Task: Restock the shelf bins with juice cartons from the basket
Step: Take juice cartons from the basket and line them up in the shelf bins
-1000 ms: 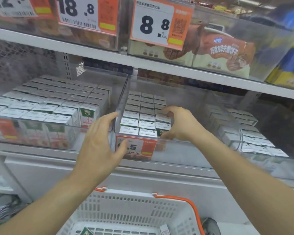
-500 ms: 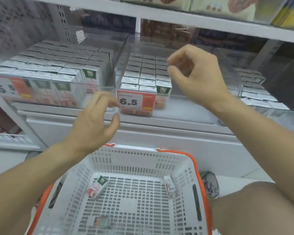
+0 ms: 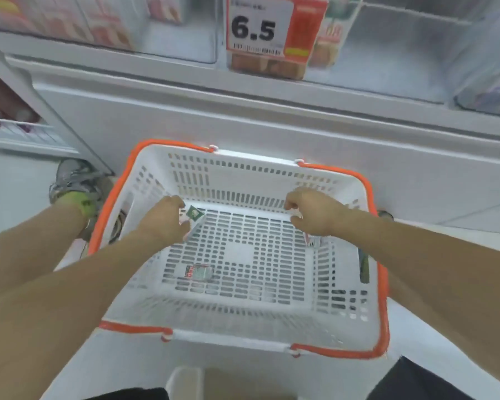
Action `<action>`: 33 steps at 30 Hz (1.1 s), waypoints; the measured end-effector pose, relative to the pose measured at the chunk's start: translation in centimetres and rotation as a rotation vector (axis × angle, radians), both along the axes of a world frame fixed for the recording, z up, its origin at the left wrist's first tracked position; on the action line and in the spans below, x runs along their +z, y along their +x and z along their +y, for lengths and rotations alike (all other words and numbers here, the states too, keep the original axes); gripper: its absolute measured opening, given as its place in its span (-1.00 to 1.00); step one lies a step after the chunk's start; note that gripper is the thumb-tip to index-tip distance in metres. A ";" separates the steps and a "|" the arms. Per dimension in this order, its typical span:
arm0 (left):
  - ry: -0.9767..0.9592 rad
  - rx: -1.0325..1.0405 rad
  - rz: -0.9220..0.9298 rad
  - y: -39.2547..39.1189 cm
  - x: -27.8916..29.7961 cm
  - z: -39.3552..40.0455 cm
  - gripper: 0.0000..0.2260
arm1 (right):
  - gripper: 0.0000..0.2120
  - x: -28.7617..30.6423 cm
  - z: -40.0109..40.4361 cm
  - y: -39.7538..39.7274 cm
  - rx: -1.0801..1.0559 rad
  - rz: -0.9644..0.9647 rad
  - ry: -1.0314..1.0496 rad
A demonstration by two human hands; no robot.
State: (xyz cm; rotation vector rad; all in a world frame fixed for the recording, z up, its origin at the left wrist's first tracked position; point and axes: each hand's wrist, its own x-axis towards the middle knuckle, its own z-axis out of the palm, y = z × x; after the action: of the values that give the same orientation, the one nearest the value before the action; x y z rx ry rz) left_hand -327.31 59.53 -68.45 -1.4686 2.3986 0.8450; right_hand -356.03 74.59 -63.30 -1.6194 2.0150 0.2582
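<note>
A white basket [image 3: 243, 330] with orange handles stands below me, in front of the shelf. Both my hands reach into it. My left hand [image 3: 163, 220] grips a small juice carton [image 3: 195, 215] with a green top at the basket's far left. Over at the far right, my right hand [image 3: 312, 212] curls round another carton [image 3: 312, 241], mostly hidden under the fingers. A third carton [image 3: 198, 272] lies flat on the basket floor, nearer to me. At the top, the clear shelf bins [image 3: 387, 53] hold juice cartons [image 3: 272, 64] behind a 6.5 price tag [image 3: 269, 27].
A white shelf front [image 3: 272, 122] runs across just beyond the basket. My shoe [image 3: 75, 183] stands on the floor left of the basket. A lower wire shelf [image 3: 18, 131] sits at far left. A white stool or box [image 3: 214, 382] is under the basket.
My view dropped from the shelf bins to the basket. Both hands, empty at the bins, moved down into the basket and took hold of a carton each.
</note>
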 end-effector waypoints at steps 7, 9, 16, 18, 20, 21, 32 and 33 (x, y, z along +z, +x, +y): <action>-0.174 -0.077 -0.075 -0.7 -7.8 0.4 -0.51 | -0.49 -8.1 3.0 0.2 -0.227 0.183 0.076; -0.183 -0.076 -0.117 -1.5 -9.2 0.3 -0.44 | -0.48 -9.2 3.6 0.3 -0.269 0.230 0.095; -0.110 -0.024 -0.160 -2.5 -10.6 -0.5 -0.23 | -0.52 -10.7 2.9 -0.7 -0.498 0.013 -0.016; 0.070 0.129 -0.039 -3.2 -8.9 -0.3 -0.20 | -0.48 -9.7 2.5 -0.7 -0.688 -0.184 -0.058; 0.342 0.328 0.052 -4.1 -6.6 0.1 -0.38 | -0.44 -7.9 2.3 -0.3 -0.896 -0.448 0.004; 0.503 0.421 0.119 -4.3 -5.3 0.3 -0.51 | -0.41 -6.7 2.2 0.0 -0.997 -0.594 0.053; 1.203 0.565 0.903 -4.6 14.9 3.5 -0.76 | -0.36 14.3 1.0 3.2 -0.915 -1.152 -0.166; 1.155 0.527 0.891 -4.4 16.7 3.8 -0.75 | -0.36 16.3 1.1 3.6 -0.864 -1.149 -0.193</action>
State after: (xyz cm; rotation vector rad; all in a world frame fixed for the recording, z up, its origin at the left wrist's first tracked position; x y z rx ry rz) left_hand -331.70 63.35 -51.74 -1.2437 1.1572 2.7897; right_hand -352.41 75.69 -46.97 -0.5333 1.5524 -0.9727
